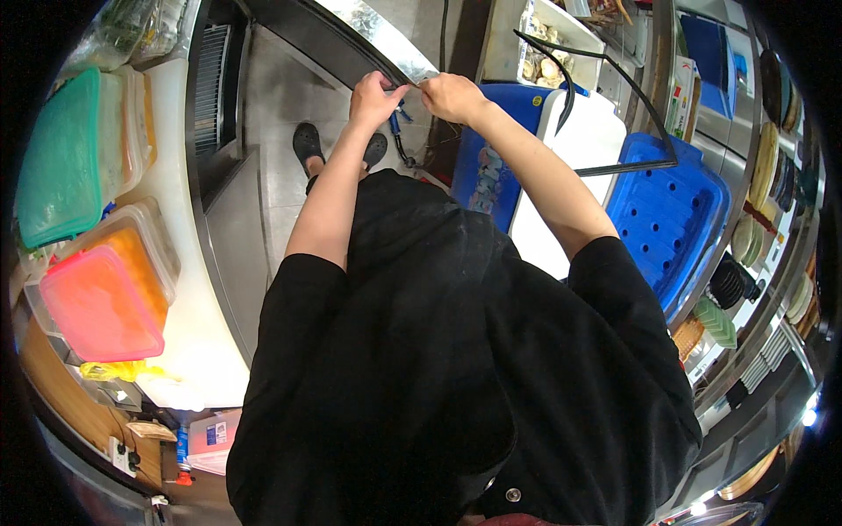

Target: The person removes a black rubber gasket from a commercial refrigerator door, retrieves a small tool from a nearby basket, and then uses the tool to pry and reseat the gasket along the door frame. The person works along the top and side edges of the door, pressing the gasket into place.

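Both of my hands meet at the corner of an opened metal door panel [351, 39] with a dark inner side. My left hand [375, 101] is closed there, thumb and fingers pinched together at the corner. Beside it, my right hand [452, 96] is also closed, its fingertips on the door's edge. What lies between the fingers of either hand is too small to make out. To the right, a thin black rubber strip, like a door seal [636, 83], stands out in a bent frame shape; part of it passes behind my right forearm.
On the left, a white counter [206, 298] holds a green-lidded container [61, 158] and a pink-lidded one [105, 302]. At right are a blue-and-white cooler box [548, 215], a blue perforated crate [671, 215] and shelves of dishes [763, 175]. A blue-handled tool [396, 131] shows below my hands.
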